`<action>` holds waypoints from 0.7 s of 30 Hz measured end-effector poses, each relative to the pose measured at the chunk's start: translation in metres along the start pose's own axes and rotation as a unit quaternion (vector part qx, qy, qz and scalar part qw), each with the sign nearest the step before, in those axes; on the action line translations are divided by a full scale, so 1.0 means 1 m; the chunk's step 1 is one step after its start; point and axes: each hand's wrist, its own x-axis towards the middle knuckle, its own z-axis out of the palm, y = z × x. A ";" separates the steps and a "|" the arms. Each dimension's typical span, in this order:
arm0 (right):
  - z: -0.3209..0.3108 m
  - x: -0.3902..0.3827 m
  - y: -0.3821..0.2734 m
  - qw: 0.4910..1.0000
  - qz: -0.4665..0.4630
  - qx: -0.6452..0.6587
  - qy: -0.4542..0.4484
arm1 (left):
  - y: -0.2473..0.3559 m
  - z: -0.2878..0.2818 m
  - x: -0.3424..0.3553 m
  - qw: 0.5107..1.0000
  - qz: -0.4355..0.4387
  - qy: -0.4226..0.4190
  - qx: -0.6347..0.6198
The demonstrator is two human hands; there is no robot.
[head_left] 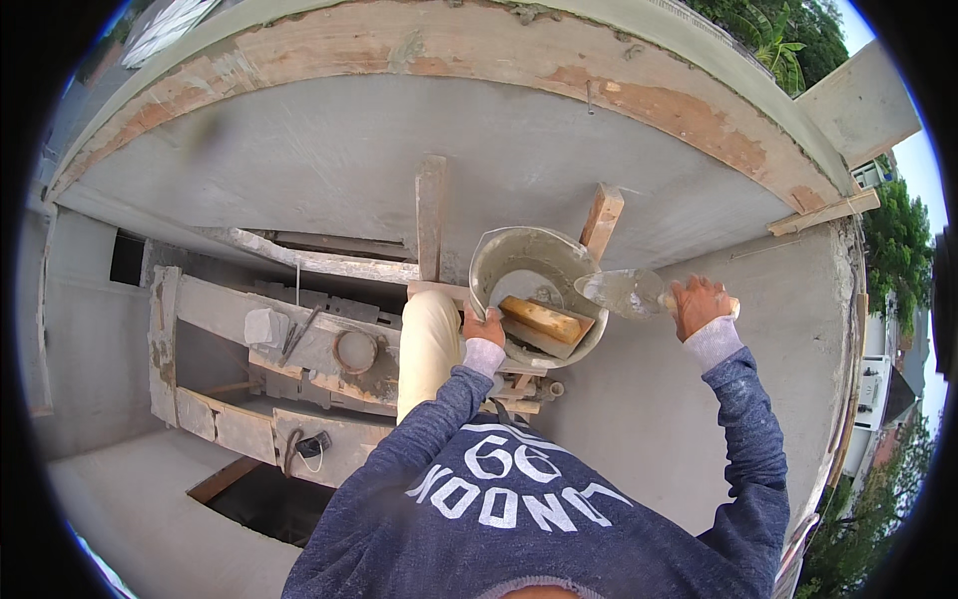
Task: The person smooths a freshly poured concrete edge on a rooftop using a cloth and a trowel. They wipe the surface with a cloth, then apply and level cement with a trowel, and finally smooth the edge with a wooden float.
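Note:
My left hand (483, 326) is closed on the near left rim of a grey, cement-stained bucket (487, 265). In the bucket lies a plastering float with a wooden handle (544, 318), tilted against the near wall. Some grey material (527, 286) shows at the bottom; how much is there I cannot tell. To the right, my right hand (702, 304) is wrapped around the handle of a trowel (631, 294). Its grey-smeared metal blade points left, and the tip overlaps the bucket's right rim in the picture.
Ahead stands a plastered wall (329, 150) topped by a long wooden board (479, 45). Two wooden props (431, 215) lean near the bucket. At left, scaffold planks (225, 309) carry a round container (355, 351), a pale block (265, 327) and tools. A dark opening (269, 499) gapes below.

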 end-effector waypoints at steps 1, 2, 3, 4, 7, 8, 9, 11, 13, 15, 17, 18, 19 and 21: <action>0.017 0.000 0.003 1.000 0.004 0.001 0.015 | -0.002 0.000 0.002 0.999 0.005 -0.014 0.050; 0.037 -0.001 0.004 1.000 0.006 0.003 0.030 | -0.005 0.001 0.002 0.999 0.001 -0.020 0.037; 0.043 0.000 0.007 0.999 0.003 0.005 0.047 | -0.006 0.001 0.004 0.999 -0.004 -0.023 0.026; 0.044 0.000 0.018 0.999 0.022 0.023 0.002 | -0.008 -0.001 0.006 0.999 -0.007 -0.024 0.024; 0.034 -0.011 0.059 0.991 0.078 0.061 -0.088 | -0.006 -0.005 0.009 0.999 -0.010 -0.027 0.038; 0.027 -0.022 0.070 0.991 0.109 0.051 -0.062 | -0.005 -0.004 0.008 0.999 -0.011 -0.029 0.045; 0.018 -0.033 0.079 0.989 0.137 0.040 -0.036 | -0.004 -0.005 0.008 0.998 -0.011 -0.028 0.052; 0.015 -0.051 0.095 0.978 0.169 0.111 0.041 | -0.003 -0.006 0.007 0.996 0.001 -0.012 0.093; 0.017 -0.067 0.111 0.939 0.166 0.261 0.148 | -0.003 -0.007 0.006 0.993 0.020 0.008 0.117; 0.046 -0.062 0.105 0.869 0.134 0.364 0.306 | 0.001 -0.003 0.004 0.997 0.029 -0.020 0.066; 0.072 -0.033 0.085 0.773 0.126 0.453 0.426 | 0.004 -0.003 0.007 0.998 0.029 -0.047 0.016; 0.077 -0.013 0.075 0.720 0.138 0.497 0.464 | 0.002 -0.005 0.008 0.998 0.028 -0.051 0.012; 0.075 0.005 0.064 0.672 0.158 0.550 0.469 | 0.001 -0.008 0.010 0.998 0.025 -0.050 0.010; 0.077 0.040 0.060 0.601 0.178 0.616 0.478 | 0.011 -0.008 0.008 0.998 0.025 -0.049 0.035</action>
